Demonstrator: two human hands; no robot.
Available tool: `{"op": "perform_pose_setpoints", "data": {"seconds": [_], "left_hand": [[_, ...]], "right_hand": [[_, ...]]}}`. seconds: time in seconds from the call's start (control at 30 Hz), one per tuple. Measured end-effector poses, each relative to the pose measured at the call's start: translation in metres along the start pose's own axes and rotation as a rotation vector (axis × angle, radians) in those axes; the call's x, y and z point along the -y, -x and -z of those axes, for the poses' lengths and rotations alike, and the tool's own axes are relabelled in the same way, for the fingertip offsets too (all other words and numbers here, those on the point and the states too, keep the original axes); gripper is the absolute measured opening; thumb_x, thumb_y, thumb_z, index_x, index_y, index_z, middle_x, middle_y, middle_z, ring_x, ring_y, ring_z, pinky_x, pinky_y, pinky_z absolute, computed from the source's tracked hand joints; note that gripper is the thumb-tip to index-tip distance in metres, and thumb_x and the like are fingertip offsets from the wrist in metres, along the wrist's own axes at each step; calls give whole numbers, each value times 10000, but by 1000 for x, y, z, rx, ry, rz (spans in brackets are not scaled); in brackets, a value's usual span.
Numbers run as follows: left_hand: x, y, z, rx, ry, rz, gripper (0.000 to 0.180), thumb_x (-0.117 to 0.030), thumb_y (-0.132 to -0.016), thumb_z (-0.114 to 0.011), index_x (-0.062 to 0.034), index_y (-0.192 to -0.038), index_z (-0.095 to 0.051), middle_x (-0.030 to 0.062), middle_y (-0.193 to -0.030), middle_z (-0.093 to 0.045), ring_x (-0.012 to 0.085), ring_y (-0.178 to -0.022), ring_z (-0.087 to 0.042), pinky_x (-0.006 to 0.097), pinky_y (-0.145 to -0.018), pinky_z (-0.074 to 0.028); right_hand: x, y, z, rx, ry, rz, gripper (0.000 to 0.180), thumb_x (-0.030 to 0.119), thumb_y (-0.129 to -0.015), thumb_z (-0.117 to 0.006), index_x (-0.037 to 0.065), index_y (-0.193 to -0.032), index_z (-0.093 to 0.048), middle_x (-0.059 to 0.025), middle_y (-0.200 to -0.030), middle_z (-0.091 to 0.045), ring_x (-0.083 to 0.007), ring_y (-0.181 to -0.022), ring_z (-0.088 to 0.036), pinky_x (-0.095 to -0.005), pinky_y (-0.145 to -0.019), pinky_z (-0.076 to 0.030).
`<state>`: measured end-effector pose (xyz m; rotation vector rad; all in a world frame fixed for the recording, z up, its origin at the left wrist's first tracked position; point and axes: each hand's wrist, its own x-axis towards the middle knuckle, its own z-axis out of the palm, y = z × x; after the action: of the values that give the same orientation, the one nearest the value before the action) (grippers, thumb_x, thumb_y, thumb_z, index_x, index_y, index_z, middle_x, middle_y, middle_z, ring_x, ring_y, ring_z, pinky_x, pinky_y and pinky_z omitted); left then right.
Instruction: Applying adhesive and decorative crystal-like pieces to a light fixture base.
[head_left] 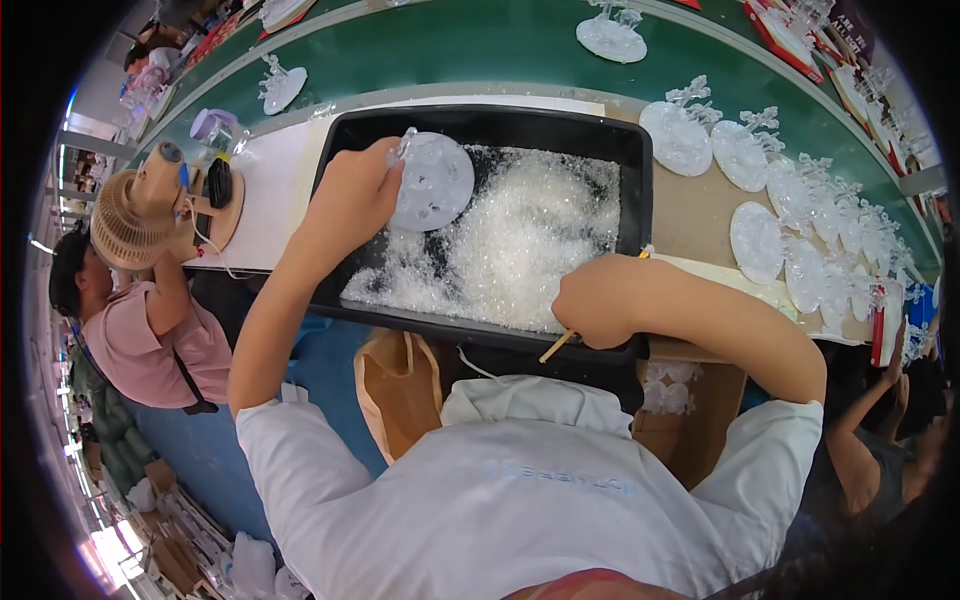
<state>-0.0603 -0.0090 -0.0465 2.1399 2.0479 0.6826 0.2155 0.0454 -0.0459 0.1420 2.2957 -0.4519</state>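
Left hand (pixel 352 195) clamped on the rim of a clear round plastic disc (pixel 432 182), fingers curled over its left edge, disc held tilted above the black tray (pixel 640 180). Just right of and below that grip, a heap of clear glittering bits (pixel 520 240) filling the tray's floor. Right hand (pixel 598 302) closed around a thin wooden stick (pixel 556 346), resting on the tray's near rim, stick end poking out toward the body. Beyond the right grip, rows of finished clear discs (pixel 760 240) laid on the table. Far left of the left grip, a small tan fan (pixel 128 215).
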Motion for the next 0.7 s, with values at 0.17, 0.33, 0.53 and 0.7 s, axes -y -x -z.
{"op": "perform_pose_setpoints", "data": {"seconds": [0.17, 0.33, 0.53, 0.7], "left_hand": [[4, -23, -28, 184, 169, 47, 249, -93, -907, -600, 42, -1114, -633, 179, -652, -652, 261, -590, -686, 347, -588, -535], [-24, -35, -38, 328, 216, -118, 263, -140, -895, -609, 26, -1098, -633, 200, -633, -629, 364, -642, -660, 423, -640, -532], [-18, -5, -11, 569, 217, -143, 617, -329, -831, -735, 26, -1284, -513, 272, -1065, -651, 374, -906, -679, 412, -801, -546], [-43, 38, -27, 745, -56, 69, 872, -442, -670, -847, 83, -1257, -472, 312, -1194, -560, 464, -1056, -602, 459, -905, -501]], "right_hand": [[1, -7, 7, 50, -29, -29, 231, 103, -771, -588, 14, -924, -735, -199, -931, -709, -378, -874, -688, -468, -724, -552], [-16, -8, 8, -475, -107, 33, 220, 60, -771, -570, 1, -939, -698, -208, -916, -687, -396, -903, -671, -465, -782, -537], [-19, 31, 25, -531, -106, -92, 374, 12, -775, -581, 48, -1145, -624, -176, -1013, -650, -365, -954, -644, -460, -796, -523], [-35, -14, 38, -1100, -171, -11, 268, 75, -843, -619, 49, -1109, -628, -170, -1048, -659, -359, -919, -648, -443, -759, -528]]}}
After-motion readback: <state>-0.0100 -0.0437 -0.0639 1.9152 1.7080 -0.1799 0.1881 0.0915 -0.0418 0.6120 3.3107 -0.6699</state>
